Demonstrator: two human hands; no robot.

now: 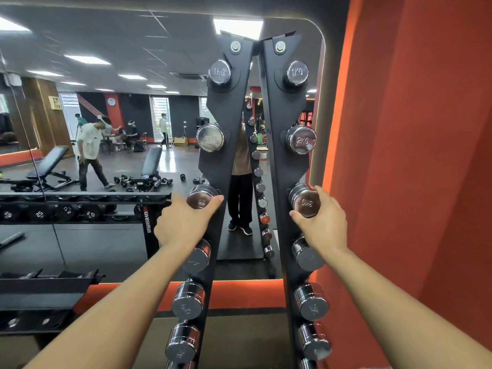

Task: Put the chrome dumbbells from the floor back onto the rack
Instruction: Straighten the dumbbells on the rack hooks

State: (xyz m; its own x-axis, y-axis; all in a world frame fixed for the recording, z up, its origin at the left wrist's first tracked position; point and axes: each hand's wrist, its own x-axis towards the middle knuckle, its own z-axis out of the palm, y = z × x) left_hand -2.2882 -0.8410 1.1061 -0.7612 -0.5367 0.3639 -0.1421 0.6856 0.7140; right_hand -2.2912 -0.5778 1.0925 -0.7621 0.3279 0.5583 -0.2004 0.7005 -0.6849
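Two hands are raised mid-frame. The left hand (183, 222) is clamped on the 3KG dumbbell (201, 199) at the left upright (225, 161); the right hand (323, 222) is closed round its opposite head (304, 200) at the right upright (277, 161). Seven chrome heads are counted per upright.

Two bare arms with no sleeves showing, no watch, no bands, no rings, left hand (183, 222) with short plain nails, right hand (323, 222) the same, no gloves, long bare forearms coming in from the bottom corners
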